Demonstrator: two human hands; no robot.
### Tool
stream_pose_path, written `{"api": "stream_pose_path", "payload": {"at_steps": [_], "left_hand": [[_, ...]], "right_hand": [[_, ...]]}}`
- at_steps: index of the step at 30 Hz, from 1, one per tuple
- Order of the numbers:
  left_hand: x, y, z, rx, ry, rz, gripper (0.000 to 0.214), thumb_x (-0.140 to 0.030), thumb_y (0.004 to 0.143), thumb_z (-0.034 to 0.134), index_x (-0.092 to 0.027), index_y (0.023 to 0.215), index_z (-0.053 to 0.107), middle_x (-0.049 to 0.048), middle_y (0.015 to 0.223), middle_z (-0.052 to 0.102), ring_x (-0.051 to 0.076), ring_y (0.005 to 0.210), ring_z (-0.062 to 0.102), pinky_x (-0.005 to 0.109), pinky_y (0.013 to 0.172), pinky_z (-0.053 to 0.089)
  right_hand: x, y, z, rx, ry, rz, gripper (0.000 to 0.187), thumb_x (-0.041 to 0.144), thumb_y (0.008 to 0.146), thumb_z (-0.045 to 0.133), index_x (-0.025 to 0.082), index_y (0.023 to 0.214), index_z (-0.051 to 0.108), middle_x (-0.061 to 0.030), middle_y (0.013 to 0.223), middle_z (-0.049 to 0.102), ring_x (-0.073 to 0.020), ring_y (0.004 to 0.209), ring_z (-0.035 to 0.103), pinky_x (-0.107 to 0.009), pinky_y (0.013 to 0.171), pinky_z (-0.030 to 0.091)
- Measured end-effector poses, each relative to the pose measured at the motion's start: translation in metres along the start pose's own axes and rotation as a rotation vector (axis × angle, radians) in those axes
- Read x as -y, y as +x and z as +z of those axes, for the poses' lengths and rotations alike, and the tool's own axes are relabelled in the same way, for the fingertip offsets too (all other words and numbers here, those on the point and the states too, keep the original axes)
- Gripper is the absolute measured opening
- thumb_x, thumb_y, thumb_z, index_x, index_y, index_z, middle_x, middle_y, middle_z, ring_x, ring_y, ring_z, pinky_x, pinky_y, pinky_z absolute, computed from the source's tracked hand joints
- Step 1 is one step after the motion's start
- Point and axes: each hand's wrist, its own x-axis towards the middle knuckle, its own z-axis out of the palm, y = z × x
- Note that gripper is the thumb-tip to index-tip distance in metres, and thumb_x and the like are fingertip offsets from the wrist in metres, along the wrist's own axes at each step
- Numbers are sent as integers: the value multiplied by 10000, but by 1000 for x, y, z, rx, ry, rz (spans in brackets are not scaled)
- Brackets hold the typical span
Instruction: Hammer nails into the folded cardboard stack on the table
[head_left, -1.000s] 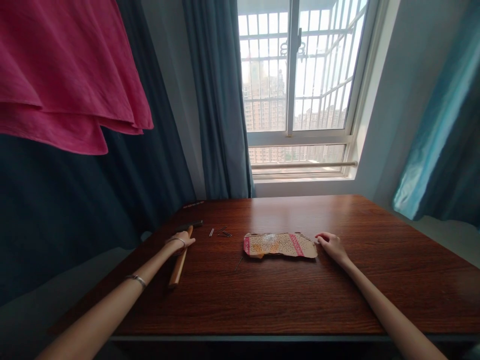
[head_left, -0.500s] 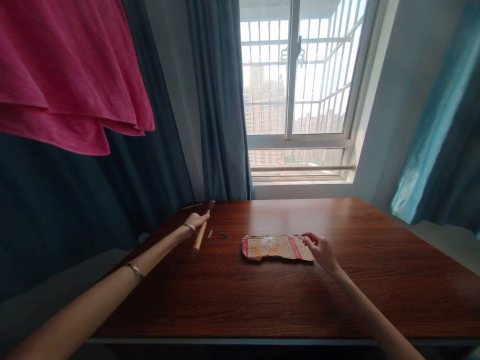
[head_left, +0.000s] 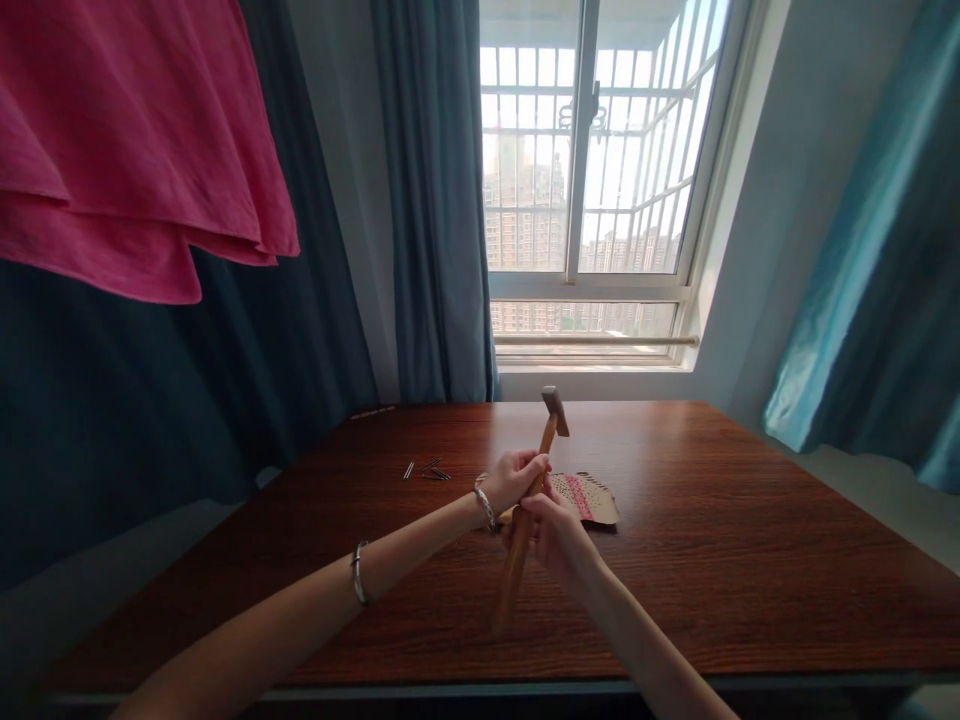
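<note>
A hammer (head_left: 514,572) with a wooden handle is held up at a slant over the table, its metal head pointing toward the window. My left hand (head_left: 513,478) is closed around the upper part of the handle. Just below it, my right hand (head_left: 561,532) also grips the handle, thumb across the wood. Behind the hands lies a flat piece of cardboard (head_left: 594,499) with rows of small holes and pink bands; its left part is mostly hidden. To the left on the tabletop are several thin dark nails (head_left: 436,474) and two lighter pins (head_left: 409,470).
The brown wooden table (head_left: 720,580) reaches back to the wall under a barred window (head_left: 630,180). A thin strip (head_left: 372,411) lies at its far left edge. Blue curtains (head_left: 435,220) hang at the back, and a pink cloth (head_left: 142,150) hangs at upper left.
My left hand has brought the hammer from the left to the middle, in front of the cardboard. My right hand has left the cardboard's right end and taken hold of the handle.
</note>
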Motion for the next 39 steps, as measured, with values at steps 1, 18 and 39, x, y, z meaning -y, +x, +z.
{"api": "stream_pose_path", "payload": {"at_steps": [1,18,39], "left_hand": [[1,1,4,33,0,1,347,-457,753,490,-117,728,555,27,605,560,90,517,490,190,472,367],[38,-38,-71,33,448,-190,288,-293,693,489,-90,817,649,31,633,604,100,508,502,201,480,382],[90,-54,-98,27,1085,-434,175,-258,563,566,-167,667,674,59,720,668,185,682,606,229,578,409]], "right_hand": [[1,-2,-3,-26,-15,-14,274,218,638,596,213,854,426,58,591,543,-111,462,561,-248,464,472],[76,-10,-159,-566,-1257,-263,341,400,683,515,149,910,557,-1,584,579,-116,402,493,-231,411,376],[72,-7,-282,-669,-1868,-83,353,341,714,466,129,933,644,-112,839,615,-212,784,567,-250,668,389]]}}
